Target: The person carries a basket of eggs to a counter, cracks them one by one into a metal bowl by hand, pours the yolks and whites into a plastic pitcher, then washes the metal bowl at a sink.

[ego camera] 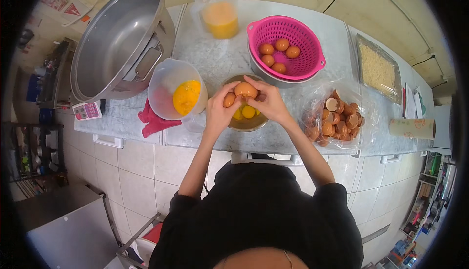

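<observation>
Both my hands are over a round metal bowl [253,125] that holds raw yolks and egg white [248,112]. Between the fingertips of my left hand [221,107] and my right hand [270,102] is a brown egg [246,90]; whether its shell is cracked I cannot tell. A second brown egg [229,100] lies within my left hand's fingers. Behind the bowl, a pink plastic colander [307,36] with several whole brown eggs [282,44] rests in a larger container. To the left, a translucent plastic jug [161,82] leans with yolks [187,97] inside.
A large metal pot [117,45] stands at left, near a pink cloth [157,122] and a calculator [87,111]. Another jug [220,12] with yellow liquid is at the back. At right are a plastic bag of eggshells [339,119], a wrapped tray [379,69] and a roll [412,128].
</observation>
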The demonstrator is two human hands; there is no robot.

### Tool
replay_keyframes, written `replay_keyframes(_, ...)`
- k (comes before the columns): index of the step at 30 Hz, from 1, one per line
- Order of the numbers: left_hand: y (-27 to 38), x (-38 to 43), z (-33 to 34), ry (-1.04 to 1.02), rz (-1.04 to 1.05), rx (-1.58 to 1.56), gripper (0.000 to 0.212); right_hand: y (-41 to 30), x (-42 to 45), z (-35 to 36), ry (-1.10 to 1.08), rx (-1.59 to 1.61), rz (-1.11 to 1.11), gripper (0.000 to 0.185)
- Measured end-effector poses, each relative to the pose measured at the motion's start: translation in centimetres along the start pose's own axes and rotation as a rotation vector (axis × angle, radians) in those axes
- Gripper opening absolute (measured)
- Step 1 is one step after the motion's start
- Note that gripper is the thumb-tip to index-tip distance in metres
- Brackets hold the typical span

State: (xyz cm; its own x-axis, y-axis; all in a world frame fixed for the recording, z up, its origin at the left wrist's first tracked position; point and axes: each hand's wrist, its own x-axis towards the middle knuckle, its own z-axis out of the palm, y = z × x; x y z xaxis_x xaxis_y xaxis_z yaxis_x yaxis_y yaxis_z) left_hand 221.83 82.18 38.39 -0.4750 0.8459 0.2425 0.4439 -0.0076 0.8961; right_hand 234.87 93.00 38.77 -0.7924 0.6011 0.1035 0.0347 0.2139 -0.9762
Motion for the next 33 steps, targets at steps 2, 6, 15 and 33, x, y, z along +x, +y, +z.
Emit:
replay_keyframes(2,0.1,-0.2,0.2,0.026,0.031,0.064,0.038,-0.5,-0.1,0.1,0.012,-0.155,-0.054,0.057)
replay_keyframes(6,0.5,-0.2,0.5,0.059,0.094,0.168,0.039,-0.9,-0.7,0.6,0.102,-0.253,-0.167,0.06)
replay_keyframes(15,1.2,0.5,-0.4,0.163,0.287,0.343,0.038,-3.1,-1.1,-0.1,0.158,-0.68,-0.429,0.066)
replay_keyframes(33,5.7,-0.5,-0.7,-0.213,0.15,0.137,0.038,0.4,-4.0,0.6,0.068,1.173,0.337,0.046)
